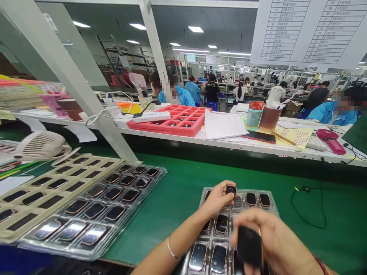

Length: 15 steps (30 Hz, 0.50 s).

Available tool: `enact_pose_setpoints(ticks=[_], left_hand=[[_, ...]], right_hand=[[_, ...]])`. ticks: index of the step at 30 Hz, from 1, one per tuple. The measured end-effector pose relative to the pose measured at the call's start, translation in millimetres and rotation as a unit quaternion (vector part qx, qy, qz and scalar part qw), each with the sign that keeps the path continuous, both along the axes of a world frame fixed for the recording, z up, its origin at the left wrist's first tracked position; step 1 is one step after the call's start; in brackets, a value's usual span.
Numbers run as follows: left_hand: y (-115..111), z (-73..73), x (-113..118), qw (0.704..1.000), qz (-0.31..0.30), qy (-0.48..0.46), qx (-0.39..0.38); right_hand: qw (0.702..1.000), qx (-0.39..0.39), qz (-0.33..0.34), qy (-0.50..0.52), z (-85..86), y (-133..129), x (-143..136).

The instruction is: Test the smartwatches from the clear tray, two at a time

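My left hand point(219, 198) is over the far part of a clear plastic tray point(208, 241), its fingers closed on a small smartwatch body point(231, 190) with a dark screen. Nearer to me, my right hand point(272, 233), somewhat blurred, grips another smartwatch body point(250, 246), its dark face turned toward the camera. Under both hands, the tray's pockets hold several more watch bodies, such as a dark-screened watch point(221, 223). One pocket point(237, 202) by my left fingertips shows bare plastic. My right hand hides part of the tray.
Left on the green bench point(163, 206) lie a clear tray of watches point(100, 238) and a beige tray point(37, 219). A white fan point(41, 147) stands behind them. The shelf carries a red foam tray point(169, 131), papers point(226, 125) and cups. A black cable point(309, 221) lies right. Several people sit beyond.
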<state>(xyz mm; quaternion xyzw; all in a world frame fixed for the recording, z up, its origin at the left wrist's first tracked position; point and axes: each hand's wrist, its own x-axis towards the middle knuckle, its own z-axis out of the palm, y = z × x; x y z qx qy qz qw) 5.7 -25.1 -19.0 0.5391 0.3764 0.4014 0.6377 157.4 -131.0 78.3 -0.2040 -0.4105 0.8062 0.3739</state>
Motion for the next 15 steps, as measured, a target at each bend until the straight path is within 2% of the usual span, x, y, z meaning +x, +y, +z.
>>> enact_pose_setpoints(ticks=[4,8,11,15], left_hand=[[0,-3.2,-1,1.000,0.015,-0.007,0.024],[-2,-1.8,-2,1.000,-0.001,0.005,0.013],[-4,-1.1,-1,1.000,-0.012,-0.001,0.018],[-4,7.1,-1,0.999,-0.032,-0.023,0.017]], right_hand=[[0.985,0.050,-0.111,-0.120,-42.7,48,21],[0.973,0.066,-0.139,-0.169,-78.5,71,38],[0.969,0.078,-0.144,-0.186,-89.1,75,41],[0.960,0.105,-0.159,-0.206,-85.0,76,36]])
